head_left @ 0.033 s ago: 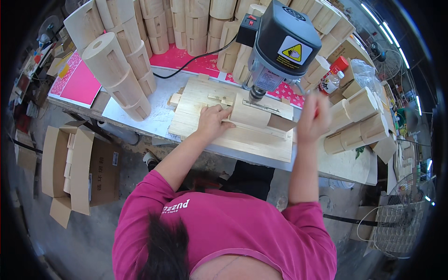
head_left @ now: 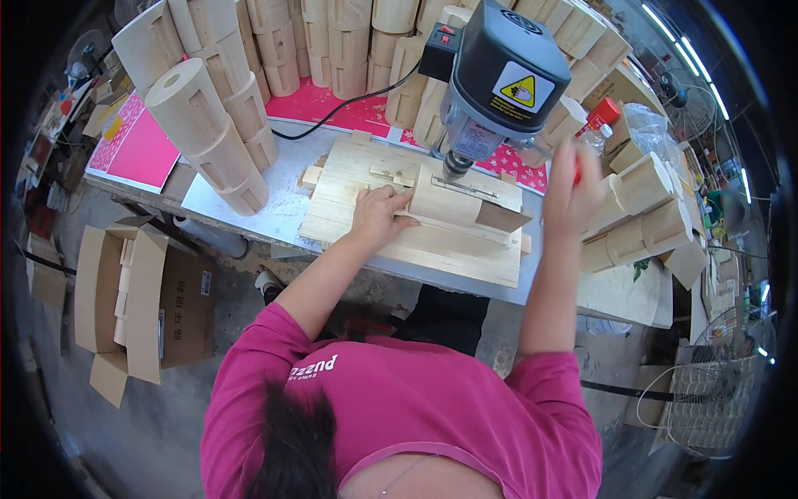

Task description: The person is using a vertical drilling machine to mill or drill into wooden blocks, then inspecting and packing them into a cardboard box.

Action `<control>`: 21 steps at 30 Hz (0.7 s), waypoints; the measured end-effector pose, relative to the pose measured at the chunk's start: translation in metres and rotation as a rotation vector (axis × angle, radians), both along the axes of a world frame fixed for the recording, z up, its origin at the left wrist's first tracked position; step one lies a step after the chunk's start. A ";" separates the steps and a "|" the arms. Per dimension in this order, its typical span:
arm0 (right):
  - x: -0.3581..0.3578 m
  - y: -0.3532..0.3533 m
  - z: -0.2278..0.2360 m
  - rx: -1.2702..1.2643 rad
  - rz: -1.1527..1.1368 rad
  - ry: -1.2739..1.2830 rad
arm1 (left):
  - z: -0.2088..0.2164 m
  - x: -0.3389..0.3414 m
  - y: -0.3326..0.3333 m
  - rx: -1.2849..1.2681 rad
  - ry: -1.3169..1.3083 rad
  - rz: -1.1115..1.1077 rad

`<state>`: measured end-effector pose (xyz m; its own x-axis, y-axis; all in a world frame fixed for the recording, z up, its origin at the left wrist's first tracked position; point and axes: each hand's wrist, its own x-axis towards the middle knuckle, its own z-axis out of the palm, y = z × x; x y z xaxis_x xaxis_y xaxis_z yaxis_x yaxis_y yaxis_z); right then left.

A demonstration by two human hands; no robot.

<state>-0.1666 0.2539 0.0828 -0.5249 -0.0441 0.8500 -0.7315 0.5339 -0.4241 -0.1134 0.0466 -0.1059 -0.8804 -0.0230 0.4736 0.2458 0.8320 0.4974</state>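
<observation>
I judge block [head_left: 447, 202] under drill [head_left: 509, 71] unfinished; left hand [head_left: 381, 219] against it, grip unclear; right hand [head_left: 573, 190] clenched round red knob [head_left: 578, 173]. Cylinders [head_left: 349, 51], status unclear, line far edge of surface [head_left: 287, 166].

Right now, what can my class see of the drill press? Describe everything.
The drill press has a smooth dark housing, a white label with a yellow warning triangle, and a left-side box with red switches and black cable. Its metal chuck points down over the pale wooden workpiece; whether anything touches the wood there is unclear. The blurred right hand is raised beside the machine.
</observation>
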 end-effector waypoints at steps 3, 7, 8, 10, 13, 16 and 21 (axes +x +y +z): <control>-0.054 -0.009 0.046 0.094 -0.140 -0.127 | 0.004 -0.001 0.002 0.004 -0.008 0.018; -0.097 -0.003 0.042 0.085 -0.079 -0.199 | -0.003 -0.006 0.004 0.034 -0.032 0.013; -0.092 0.000 0.038 0.087 -0.077 -0.197 | -0.005 -0.006 0.005 0.049 -0.045 0.026; -0.070 0.012 0.023 -0.096 0.184 -0.430 | 0.007 -0.006 0.006 0.151 -0.130 0.012; -0.059 0.052 -0.045 0.150 0.296 -0.555 | 0.008 -0.014 0.008 0.381 -0.209 -0.059; -0.031 0.062 -0.094 0.646 0.277 -0.727 | 0.007 -0.012 0.000 0.552 -0.193 -0.141; 0.011 0.075 -0.107 0.292 0.422 -0.972 | 0.058 0.043 -0.045 0.338 -0.067 -0.331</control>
